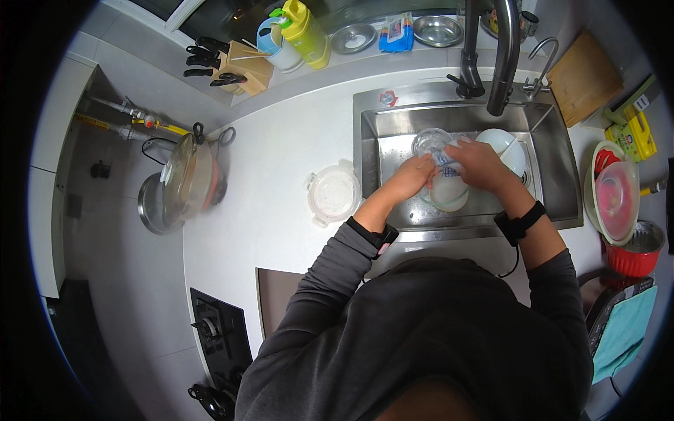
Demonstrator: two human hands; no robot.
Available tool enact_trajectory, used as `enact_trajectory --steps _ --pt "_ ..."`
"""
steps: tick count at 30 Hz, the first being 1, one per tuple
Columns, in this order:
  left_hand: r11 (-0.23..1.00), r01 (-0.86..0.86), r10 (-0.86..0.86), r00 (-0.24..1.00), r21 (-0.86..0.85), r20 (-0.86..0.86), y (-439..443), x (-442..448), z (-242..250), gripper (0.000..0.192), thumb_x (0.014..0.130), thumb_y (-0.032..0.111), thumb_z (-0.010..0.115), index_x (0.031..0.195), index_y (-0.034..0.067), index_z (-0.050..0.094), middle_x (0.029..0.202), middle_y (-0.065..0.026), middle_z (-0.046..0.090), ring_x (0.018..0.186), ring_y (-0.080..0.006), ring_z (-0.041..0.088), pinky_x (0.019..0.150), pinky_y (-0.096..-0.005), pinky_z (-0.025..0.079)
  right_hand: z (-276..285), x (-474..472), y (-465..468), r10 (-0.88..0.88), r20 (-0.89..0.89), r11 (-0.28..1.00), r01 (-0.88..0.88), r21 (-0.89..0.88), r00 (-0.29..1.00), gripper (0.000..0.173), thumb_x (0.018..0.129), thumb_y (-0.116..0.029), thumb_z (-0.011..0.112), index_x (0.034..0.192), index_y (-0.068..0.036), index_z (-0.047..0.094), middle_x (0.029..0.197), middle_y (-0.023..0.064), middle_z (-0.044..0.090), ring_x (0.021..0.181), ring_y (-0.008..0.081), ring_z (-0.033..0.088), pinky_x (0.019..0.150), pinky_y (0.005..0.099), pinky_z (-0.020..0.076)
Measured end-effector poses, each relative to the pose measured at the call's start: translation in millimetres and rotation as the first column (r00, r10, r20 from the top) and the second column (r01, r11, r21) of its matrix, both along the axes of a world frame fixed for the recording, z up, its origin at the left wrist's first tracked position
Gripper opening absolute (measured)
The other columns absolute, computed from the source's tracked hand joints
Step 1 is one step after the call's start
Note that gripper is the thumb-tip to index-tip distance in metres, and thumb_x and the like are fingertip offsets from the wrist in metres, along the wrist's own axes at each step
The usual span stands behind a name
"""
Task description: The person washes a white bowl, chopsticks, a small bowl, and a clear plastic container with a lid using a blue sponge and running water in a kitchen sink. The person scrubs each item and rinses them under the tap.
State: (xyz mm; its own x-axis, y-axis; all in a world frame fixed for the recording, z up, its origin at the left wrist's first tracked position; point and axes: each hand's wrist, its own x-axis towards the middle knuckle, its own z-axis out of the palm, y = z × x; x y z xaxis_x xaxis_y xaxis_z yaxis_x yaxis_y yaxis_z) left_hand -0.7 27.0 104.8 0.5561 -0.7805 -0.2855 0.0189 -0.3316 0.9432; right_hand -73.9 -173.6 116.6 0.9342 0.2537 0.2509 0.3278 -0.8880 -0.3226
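Observation:
Over the stainless steel sink (387, 189), my left hand (413, 176) and my right hand (480, 164) meet. Between them they grip a crumpled translucent plastic piece with blue print (439, 158); the fingers partly cover it. Just below the hands, a round glass container (450, 196) sits in the sink. A clear round bowl (427, 138) lies behind my left hand. White bowls or plates (497, 139) are beyond my right hand, partly hidden by it. Left of the sink, a round clear locking lid (334, 194) rests on the white counter (279, 184).
A dark pull-down faucet (500, 63) overhangs the sink's back edge. Pots with glass lids (184, 179) stand at the left. A knife block (245, 66) and yellow bottle (305, 37) line the ledge. Basins (613, 192) and a red pot (634, 258) stand at the right.

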Motion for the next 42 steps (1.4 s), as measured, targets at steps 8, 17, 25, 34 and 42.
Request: enact_trajectory --steps 8,17,25,34,42 --pt "0.998 -0.042 0.037 0.995 -0.049 -0.098 37 4 -5 0.025 0.094 0.020 0.037 0.080 0.004 0.049 0.076 -0.0041 0.051 0.073 -0.0146 0.054 0.078 -0.0268 0.041 8 -9 -47 -0.154 0.008 0.988 0.154 0.028 0.988 0.032 0.069 -0.002 0.059 0.100 -0.008 0.056 0.098 0.0143 0.061 0.094 0.0366 0.057 0.077 0.0450 0.0480" --pt "0.982 -0.089 0.082 0.996 -0.168 -0.044 -6 -3 3 0.035 0.097 0.027 0.035 0.086 0.000 0.054 0.069 -0.0092 0.056 0.067 -0.0197 0.056 0.070 -0.0307 0.044 0 -3 -4 -0.035 -0.131 0.997 0.044 0.061 0.991 0.045 0.070 -0.003 0.060 0.113 -0.008 0.054 0.101 0.0174 0.061 0.097 0.0367 0.058 0.080 0.0458 0.0485" --pt "0.991 -0.110 0.104 0.991 0.080 0.084 24 5 -7 0.021 0.092 0.018 0.040 0.080 0.005 0.050 0.067 -0.0010 0.047 0.061 -0.0115 0.050 0.061 -0.0255 0.040 -11 -8 -35 -0.094 -0.042 0.990 0.098 0.104 0.995 0.036 0.072 -0.004 0.061 0.108 -0.005 0.057 0.105 0.0198 0.061 0.095 0.0404 0.058 0.081 0.0450 0.0477" --pt "0.997 -0.068 0.067 0.998 -0.037 -0.018 30 8 2 0.025 0.094 0.020 0.038 0.085 0.002 0.053 0.070 -0.0008 0.047 0.064 -0.0120 0.052 0.063 -0.0262 0.041 -8 -9 -38 -0.197 -0.013 0.967 0.196 0.163 0.980 0.037 0.074 -0.006 0.059 0.111 -0.005 0.056 0.106 0.0205 0.062 0.100 0.0388 0.057 0.085 0.0450 0.0470" --pt "1.000 0.006 -0.006 0.999 0.009 0.050 1 -1 4 0.024 0.094 0.020 0.038 0.081 0.005 0.050 0.069 -0.0008 0.046 0.061 -0.0117 0.048 0.062 -0.0262 0.040 -4 -4 -4 -0.045 -0.071 0.993 0.052 0.109 0.996 0.035 0.072 -0.003 0.057 0.107 -0.007 0.056 0.094 0.0190 0.062 0.092 0.0385 0.059 0.079 0.0468 0.0476"
